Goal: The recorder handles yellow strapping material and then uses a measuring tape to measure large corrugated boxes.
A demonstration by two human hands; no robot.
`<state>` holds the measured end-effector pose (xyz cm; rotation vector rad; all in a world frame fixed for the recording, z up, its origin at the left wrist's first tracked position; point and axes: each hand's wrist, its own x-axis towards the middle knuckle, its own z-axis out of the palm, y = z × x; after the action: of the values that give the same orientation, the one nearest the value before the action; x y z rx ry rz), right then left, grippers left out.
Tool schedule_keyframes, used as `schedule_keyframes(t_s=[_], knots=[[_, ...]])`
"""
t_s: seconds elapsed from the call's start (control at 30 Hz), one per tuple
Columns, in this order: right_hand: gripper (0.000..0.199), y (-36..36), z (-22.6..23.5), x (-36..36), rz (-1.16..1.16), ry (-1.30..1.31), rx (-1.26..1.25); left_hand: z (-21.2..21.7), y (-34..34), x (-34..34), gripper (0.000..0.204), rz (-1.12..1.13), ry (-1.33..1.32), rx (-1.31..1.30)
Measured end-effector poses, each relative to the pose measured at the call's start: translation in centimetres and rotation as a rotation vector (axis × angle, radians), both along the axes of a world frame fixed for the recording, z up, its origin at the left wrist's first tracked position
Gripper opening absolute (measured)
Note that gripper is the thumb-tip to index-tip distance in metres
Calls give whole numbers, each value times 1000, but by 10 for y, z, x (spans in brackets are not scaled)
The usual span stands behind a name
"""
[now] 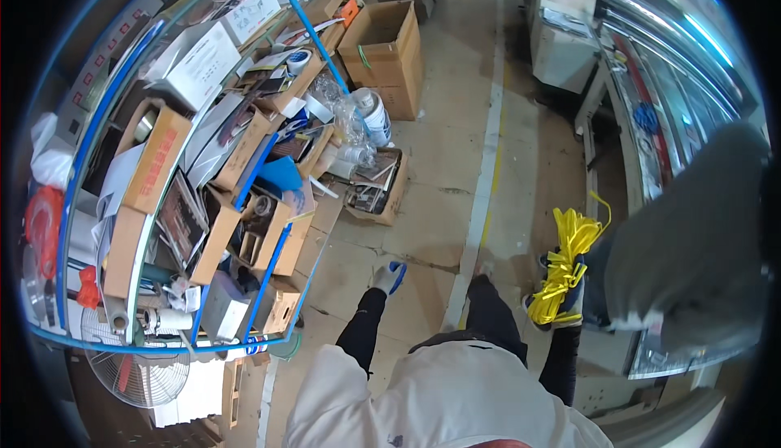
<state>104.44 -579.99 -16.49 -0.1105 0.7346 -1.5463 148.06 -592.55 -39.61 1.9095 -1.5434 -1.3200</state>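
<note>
— Yellow straps [564,265], a whole bundle of them, are in the right hand [561,305] of the person. Do you see it? The bundle hangs at the right side of the body, above the concrete floor [439,163], just beside a grey sleeve of another person [691,236].

— Yes. The gloved fingers are closed around the lower part of the bundle, and the loops stand up above the fist. So the picking up looks already done. And the left hand [389,275]?

— It hangs low at the left side, in a glove with blue on it. If it grips something or is only curled, one cannot tell; it is too small in the picture.

— Is the bundle put down anywhere?

— No. It touches no shelf and no box. The blue-framed rack [277,277] full of cardboard boxes is at the left, well apart from the straps, and the open carton [389,45] stands far away on the floor.

— Then, as a judgement, the carrying is in the middle: the straps are in the hand, but they have not yet a place.

— I agree. The white machine [569,33] at the far right is also not reached.
</note>
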Motion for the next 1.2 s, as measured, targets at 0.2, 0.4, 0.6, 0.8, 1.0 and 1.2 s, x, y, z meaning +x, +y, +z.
schedule_keyframes(t_s=[0.2,0.4,0.6,0.8,1.0,1.2], knots=[[56,-171,-65,-98,-75,-53,-127,-1,-96,-58,36,-61,-176,-8],[62,-356,0,-138,-111,116,-333,-58,-66,-11,28,481,295,643],[54,-520,40,-167,-162,210,-429,-31,-123,-32,26,773,314,712],[51,-649,112,-173,-320,441,-509,-69,-296,-47,26,728,424,620],[49,-772,187,-160,-358,647,-601,-87,-557,-50,48,180,-323,96],[46,-914,224,-131,-304,673,-668,33,-722,-71,33,445,143,-159]])
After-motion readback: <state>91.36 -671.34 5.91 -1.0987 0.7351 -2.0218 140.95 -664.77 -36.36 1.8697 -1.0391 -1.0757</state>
